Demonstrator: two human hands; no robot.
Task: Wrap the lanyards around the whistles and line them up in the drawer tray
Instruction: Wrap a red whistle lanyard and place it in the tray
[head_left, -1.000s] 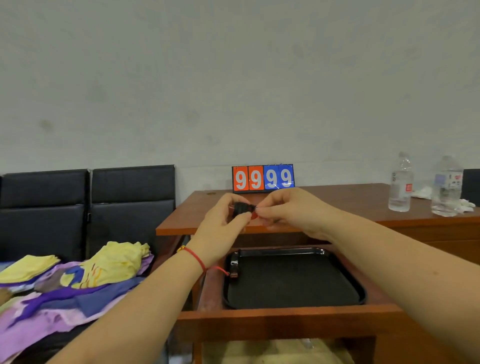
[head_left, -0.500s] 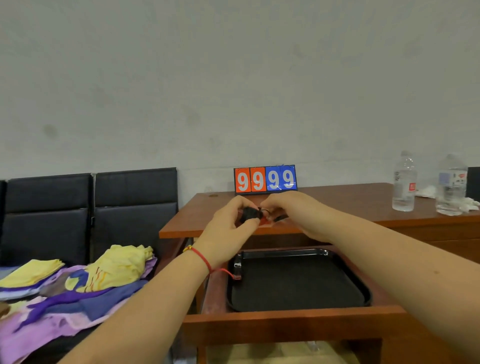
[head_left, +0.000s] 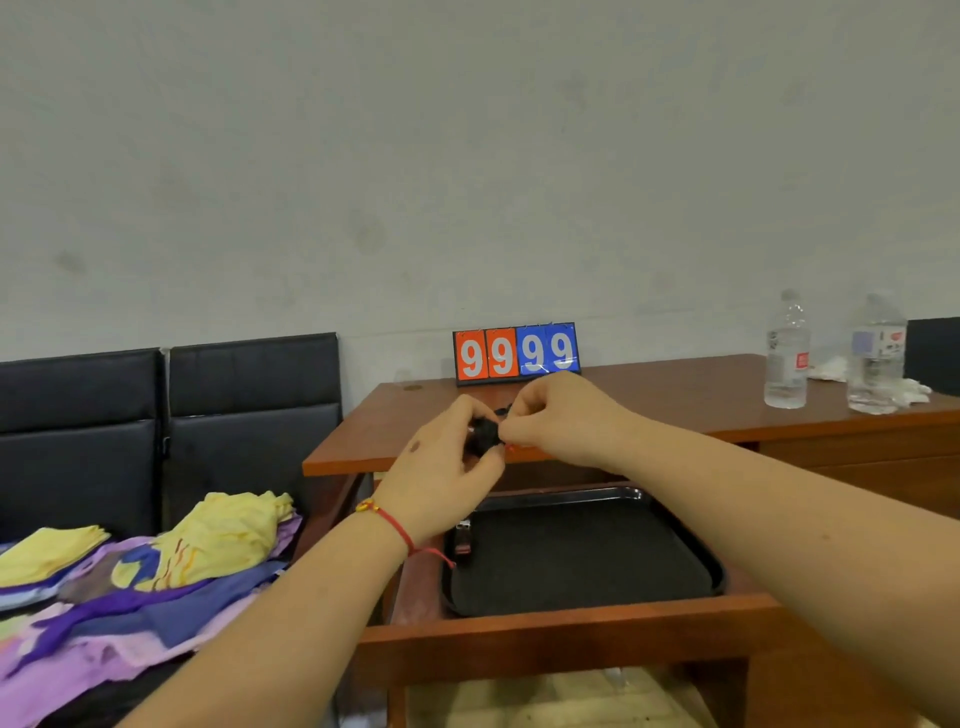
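- Both hands have crept a bit higher and further over the desk edge compared with half a second back, and the left hand (head_left: 441, 467) has rolled so more of its back faces the camera; the black bundle stays pinched between them.
- Head view: the small black whistle with black lanyard wound around it (head_left: 484, 437) looks like a dark, lumpy knot, mostly buried under fingertips. A speck of red shows just under it on the right side. Honestly can't tell which way it points or how its long axis runs, too much is covered.
- Left hand's fingers curl round the bundle from the left; right hand (head_left: 558, 418) pinches it from the right, so the two hands are together, meeting in mid-air above the front edge of the reddish-brown wooden desk (head_left: 675, 395).
- Below them, the pulled-out wooden drawer (head_left: 545, 631) holds a black rectangular plastic tray (head_left: 587, 556). One silver and black whistle (head_left: 463, 538) lies at the tray's left edge, long axis running away from the camera.
- Red string bracelet (head_left: 392, 522) on the left wrist, loose end dangling toward the tray.
- Background stuff: orange and blue flip scoreboard reading 9999 (head_left: 517, 353), two clear plastic water bottles (head_left: 787, 353) on the right, black padded chairs (head_left: 156, 415) left, with a pile of yellow and purple fabric (head_left: 156, 566).
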